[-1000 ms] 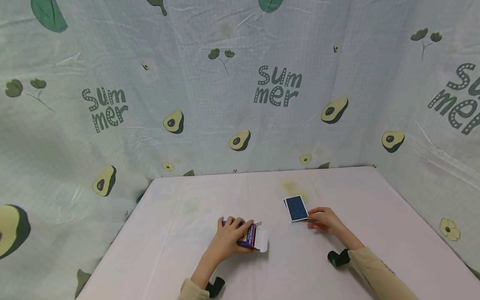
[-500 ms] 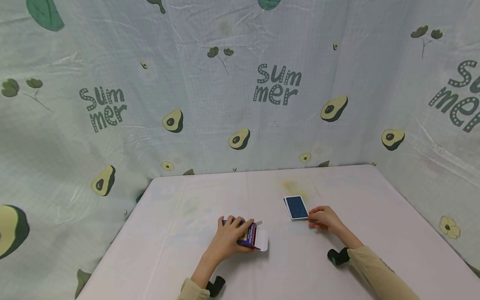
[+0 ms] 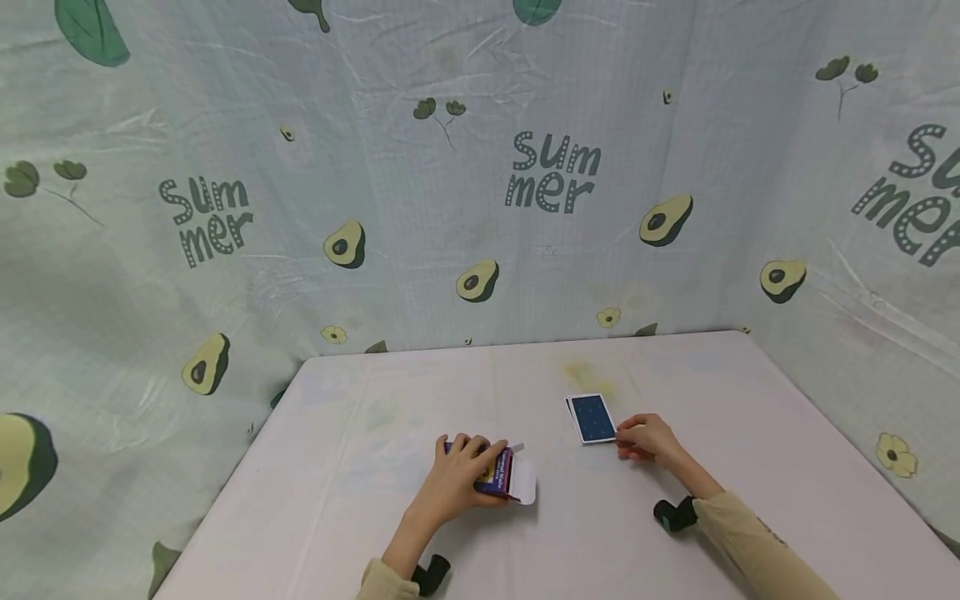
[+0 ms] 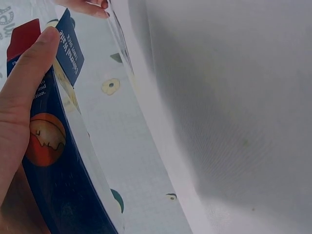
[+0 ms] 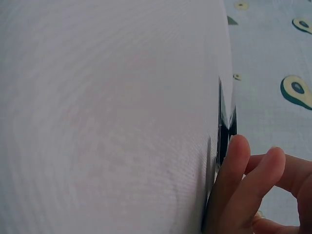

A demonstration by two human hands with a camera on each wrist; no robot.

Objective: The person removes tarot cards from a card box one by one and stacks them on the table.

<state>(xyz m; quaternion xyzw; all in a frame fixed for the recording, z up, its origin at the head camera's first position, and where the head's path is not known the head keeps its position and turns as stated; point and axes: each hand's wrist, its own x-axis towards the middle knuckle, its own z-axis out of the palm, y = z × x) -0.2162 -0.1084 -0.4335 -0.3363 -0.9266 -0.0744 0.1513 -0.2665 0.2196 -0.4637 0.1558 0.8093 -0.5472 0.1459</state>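
My left hand (image 3: 453,479) grips a blue and purple tarot card box (image 3: 492,473), tilted above the table at centre. Its flap (image 3: 523,482) hangs open to the right. In the left wrist view the thumb lies along the box (image 4: 78,180), near the end flaps, one lettered "Universal Waite". My right hand (image 3: 651,439) is at the near right corner of a small stack of tarot cards (image 3: 592,418), blue backs up and slightly uneven. In the right wrist view the fingertips pinch at the edge of the cards (image 5: 223,139), seen almost edge-on.
The stack lies on a table (image 3: 375,533) with a pale cover, stained yellowish behind the cards. A printed curtain (image 3: 420,183) with avocados and lettering hangs along the back and sides. Black wrist devices (image 3: 675,515) sit by both sleeves.
Both hands keep nearly the same place. The box and the stack stay put, apart from a slight shift of the head view.
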